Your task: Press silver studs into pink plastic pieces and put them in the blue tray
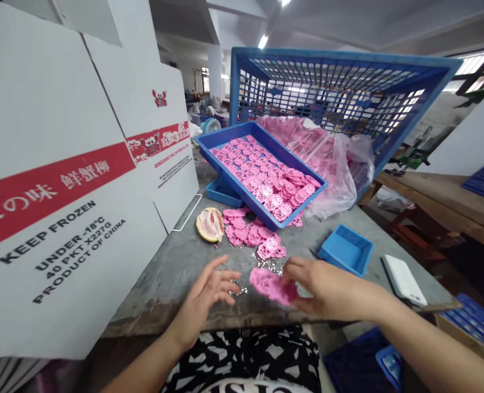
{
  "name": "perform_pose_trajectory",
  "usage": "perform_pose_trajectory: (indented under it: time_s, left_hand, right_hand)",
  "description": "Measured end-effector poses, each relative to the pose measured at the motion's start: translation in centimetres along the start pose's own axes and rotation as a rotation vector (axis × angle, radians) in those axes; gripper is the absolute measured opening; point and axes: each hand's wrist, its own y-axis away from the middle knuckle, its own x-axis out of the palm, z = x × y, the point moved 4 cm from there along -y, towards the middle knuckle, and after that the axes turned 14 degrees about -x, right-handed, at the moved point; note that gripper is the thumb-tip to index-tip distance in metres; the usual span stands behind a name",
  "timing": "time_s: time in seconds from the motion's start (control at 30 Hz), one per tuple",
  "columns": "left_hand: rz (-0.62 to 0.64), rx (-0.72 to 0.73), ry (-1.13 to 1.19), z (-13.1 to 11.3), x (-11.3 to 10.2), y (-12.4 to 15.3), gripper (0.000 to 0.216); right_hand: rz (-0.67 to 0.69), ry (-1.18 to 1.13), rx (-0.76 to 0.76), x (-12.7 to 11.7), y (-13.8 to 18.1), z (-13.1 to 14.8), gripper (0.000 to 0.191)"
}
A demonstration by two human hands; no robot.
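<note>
1. A white cardboard box with a red band (61,191) fills the left of the frame.
2. A blue plastic lattice crate (348,87) tilts at the upper centre-right, and a clear plastic bag (332,158) spills out of it.
3. The grey worktable (163,273) spans the middle.
4. A shallow blue plastic tray (225,139), centre, holds flat pink pieces; a loose pink heap (250,232) lies just below it.
5. The right hand (323,286), lower centre-right, pinches a small stack of pink pieces (272,285) just above the table's near edge.
6. The left hand (207,292), lower centre, has its fingers spread and holds nothing, beside scattered silvery bits (237,286).
7. A small blue dish (346,251) and a white phone (403,281) lie to the right.
</note>
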Motion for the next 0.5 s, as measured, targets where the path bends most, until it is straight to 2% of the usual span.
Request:
perform_pose_trajectory:
  time_s: [0.07, 0.13, 0.17, 0.2, 0.27, 0.33, 0.37, 0.43, 0.5]
  left_hand:
    - [0.325, -0.325, 0.018, 0.6, 2.9, 0.6, 0.071]
    - [0.585, -0.558, 0.018, 1.4, 4.5, 1.4, 0.065]
    - [0.652, -0.610, 0.028, 1.8, 4.8, 1.7, 0.059]
    - [0.667, -0.621, 0.052, 2.1, 4.8, 1.8, 0.053]
    - [0.580, -0.581, 0.139, 2.7, 4.1, 1.6, 0.043]
    - [0.425, -0.529, 0.261, 3.2, 3.0, 1.4, 0.036]
    - [0.351, -0.521, 0.328, 3.4, 2.4, 1.3, 0.033]
    - [0.223, -0.516, 0.443, 3.9, 1.5, 1.3, 0.030]
    - [0.143, -0.505, 0.499, 4.2, 1.0, 1.5, 0.031]
  right_hand:
    - [0.060, 0.144, -0.106, 0.9, -1.0, 3.2, 0.010]
    - [0.106, 0.220, -0.181, 2.0, -1.5, 4.6, 0.007]
    - [0.108, 0.214, -0.201, 2.6, -1.6, 4.6, 0.009]
    - [0.092, 0.180, -0.206, 3.2, -1.7, 4.3, 0.013]
    - [-0.002, 0.079, -0.142, 4.6, -1.7, 2.5, 0.027]
    - [-0.110, 0.040, 0.051, 6.3, -1.3, -0.3, 0.041]
    - [-0.134, 0.067, 0.191, 7.2, -1.0, -1.8, 0.037]
    - [-0.092, 0.134, 0.410, 9.4, -0.5, -4.2, 0.022]
    - [-0.037, 0.187, 0.513, 11.2, -0.3, -5.6, 0.016]
